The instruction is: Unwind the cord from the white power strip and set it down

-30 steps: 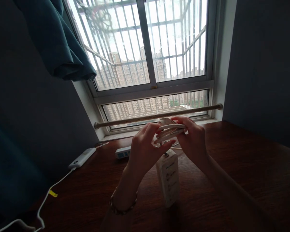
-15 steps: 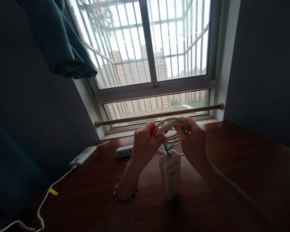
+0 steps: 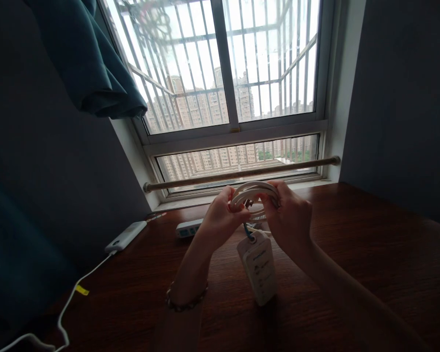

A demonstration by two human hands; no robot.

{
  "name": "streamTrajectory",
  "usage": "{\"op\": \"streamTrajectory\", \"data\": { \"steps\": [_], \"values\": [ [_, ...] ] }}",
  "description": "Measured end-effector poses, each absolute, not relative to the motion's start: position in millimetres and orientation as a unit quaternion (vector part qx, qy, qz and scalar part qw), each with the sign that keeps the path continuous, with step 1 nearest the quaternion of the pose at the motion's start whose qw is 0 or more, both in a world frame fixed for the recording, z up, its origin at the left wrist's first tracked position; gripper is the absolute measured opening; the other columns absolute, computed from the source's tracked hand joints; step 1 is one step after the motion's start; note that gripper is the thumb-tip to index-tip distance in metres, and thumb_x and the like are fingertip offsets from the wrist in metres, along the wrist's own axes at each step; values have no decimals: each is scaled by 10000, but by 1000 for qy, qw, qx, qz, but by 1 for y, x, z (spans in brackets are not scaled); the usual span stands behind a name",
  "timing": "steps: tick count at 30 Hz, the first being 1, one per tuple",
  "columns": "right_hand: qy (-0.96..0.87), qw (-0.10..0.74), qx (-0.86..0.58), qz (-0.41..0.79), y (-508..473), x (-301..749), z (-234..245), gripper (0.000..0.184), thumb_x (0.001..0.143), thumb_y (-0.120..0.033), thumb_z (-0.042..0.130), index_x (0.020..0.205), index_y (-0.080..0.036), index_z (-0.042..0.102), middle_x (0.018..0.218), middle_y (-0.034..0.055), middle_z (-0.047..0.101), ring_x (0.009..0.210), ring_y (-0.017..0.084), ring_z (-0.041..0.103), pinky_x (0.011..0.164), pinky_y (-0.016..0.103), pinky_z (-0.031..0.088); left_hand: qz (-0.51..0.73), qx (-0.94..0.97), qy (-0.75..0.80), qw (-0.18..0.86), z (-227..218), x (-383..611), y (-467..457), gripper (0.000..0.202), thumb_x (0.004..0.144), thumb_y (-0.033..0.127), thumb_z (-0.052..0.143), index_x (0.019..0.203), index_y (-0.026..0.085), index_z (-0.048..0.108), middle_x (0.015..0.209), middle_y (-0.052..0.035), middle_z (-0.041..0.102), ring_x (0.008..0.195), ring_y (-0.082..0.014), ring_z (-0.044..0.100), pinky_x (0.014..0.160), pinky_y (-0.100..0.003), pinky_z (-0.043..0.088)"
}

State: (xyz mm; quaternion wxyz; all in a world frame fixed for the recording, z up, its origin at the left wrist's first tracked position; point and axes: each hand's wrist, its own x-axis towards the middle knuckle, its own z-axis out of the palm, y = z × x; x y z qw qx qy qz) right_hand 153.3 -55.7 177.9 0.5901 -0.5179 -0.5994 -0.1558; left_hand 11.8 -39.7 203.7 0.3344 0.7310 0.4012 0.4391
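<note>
Far L, a wht device (image 3: 126,236) w/ a thin cable (image 3: 70,293) lies on the brown surface (image 3: 355,234), then a pwr strip (image 3: 188,228), partly hidden behind the L hand (image 3: 223,214). L fingers grip the L side of a coiled wht cord (image 3: 254,191) held up nr the window (image 3: 238,142), w/ a tilted wht box (image 3: 259,270) below on a teal cord (image 3: 248,231); can't tell if box touches surface. R hand (image 3: 291,215) has fingers closed on coil's R side.

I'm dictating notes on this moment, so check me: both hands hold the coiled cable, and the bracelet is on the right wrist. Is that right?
Not quite: the bracelet is on the left wrist, not the right, as the head view shows. The left hand and right hand do both hold the coiled cable.
</note>
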Motion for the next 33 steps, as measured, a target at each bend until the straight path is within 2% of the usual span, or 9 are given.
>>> {"op": "streamTrajectory", "data": {
  "steps": [5,9,14,18,21,24,26,29,33],
  "values": [
    [-604,581,-506,-202,-54,145,172,154,854,-300,517,906,-168,578,730,34,673,582,180,606,514,251,304,458,699,468,287,201,13,-37,326,626,160,607,844,193,367,612,81,422,530,-70,389,462,-182,313],
    [-602,571,-504,-238,-53,138,167,174,889,-310,471,913,-154,545,715,44,664,538,161,586,481,242,282,461,696,448,321,204,10,-35,377,623,126,561,919,196,338,658,73,422,556,-72,418,487,-185,349],
    [-607,575,-487,-254,-52,135,165,143,906,-280,449,921,-152,510,761,44,662,534,154,593,476,243,306,443,706,398,384,204,7,-34,402,590,76,540,912,193,330,654,82,407,527,-54,393,468,-171,321],
    [-590,586,-481,-276,-51,139,167,86,883,-249,461,897,-170,492,762,43,658,551,164,604,485,242,339,419,737,367,383,203,8,-33,372,637,93,559,950,175,377,629,83,395,522,-54,368,455,-166,301],
    [-575,602,-480,-276,-52,144,168,59,836,-223,488,870,-184,460,700,32,637,535,172,597,491,248,362,408,750,337,398,202,10,-35,453,677,110,573,1073,172,362,685,63,461,539,-58,395,474,-173,324],
    [-559,623,-485,-254,-54,147,170,154,785,-286,549,833,-198,433,603,-1,584,495,174,568,484,257,363,405,753,349,383,201,11,-38,486,719,158,584,1139,161,340,727,32,528,582,-83,461,520,-202,367],
    [-560,631,-503,-186,-55,150,172,175,750,-294,574,837,-202,453,543,-26,547,475,176,551,474,260,358,405,758,378,345,199,11,-37,456,739,199,587,1137,144,372,696,25,551,579,-95,471,529,-216,368],
    [-613,631,-473,50,-53,157,180,190,716,-220,568,897,-206,511,516,-45,548,467,166,548,459,250,377,411,763,395,304,197,11,-32,481,739,202,591,1173,144,393,671,27,567,574,-101,473,535,-217,361],
    [-637,621,-312,333,-48,168,188,283,677,-189,572,958,-189,542,697,1,643,620,177,615,549,279,464,413,764,365,336,196,12,-25,521,778,253,580,1231,136,350,762,-6,601,626,-118,514,557,-224,382]
  ]
}}
